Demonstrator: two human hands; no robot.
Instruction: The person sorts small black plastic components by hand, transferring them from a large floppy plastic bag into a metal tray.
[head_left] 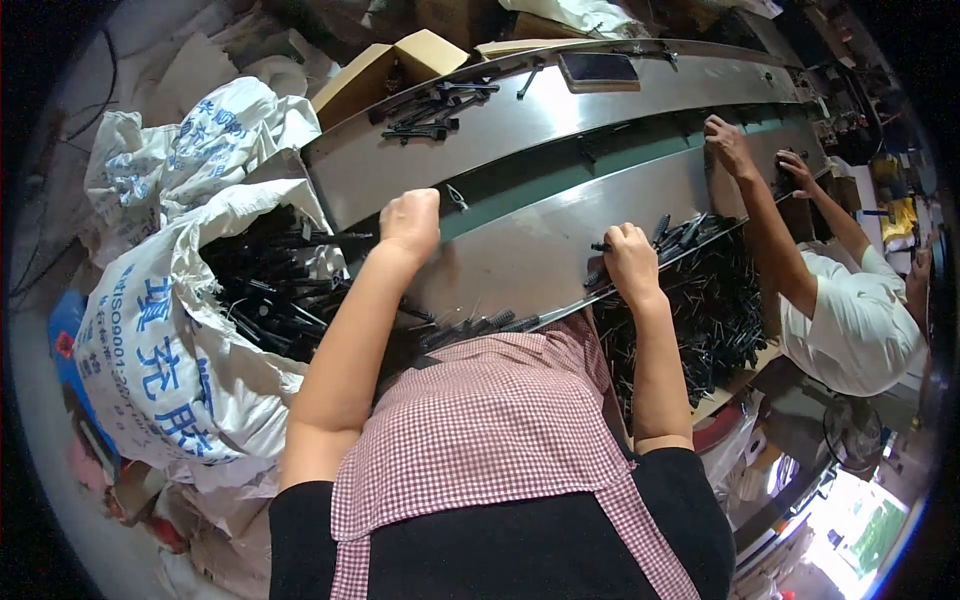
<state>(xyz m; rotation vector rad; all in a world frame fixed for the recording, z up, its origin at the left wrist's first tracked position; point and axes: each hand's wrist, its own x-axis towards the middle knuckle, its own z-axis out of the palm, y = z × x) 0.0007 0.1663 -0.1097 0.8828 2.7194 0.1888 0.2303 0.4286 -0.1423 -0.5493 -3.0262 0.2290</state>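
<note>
My left hand (410, 225) is closed in a fist over the near metal worktop, beside the green belt (500, 203); whatever is inside it is hidden. My right hand (632, 262) is closed in a pinch above the worktop's near edge, and a short black end of a thin rod-like part (600, 247) sticks out at its left. Close to the right hand lies a pile of black rod-like parts (685, 235). More black parts with thin pins (480, 325) rest along the near edge, in front of my checked apron.
An open white woven sack (150, 350) of black parts (265, 290) stands at left. Black parts (430, 115) and a dark phone (598, 70) lie on the far metal ledge (690, 85). A co-worker (845, 310) works at right, beside a heap of black parts (680, 330).
</note>
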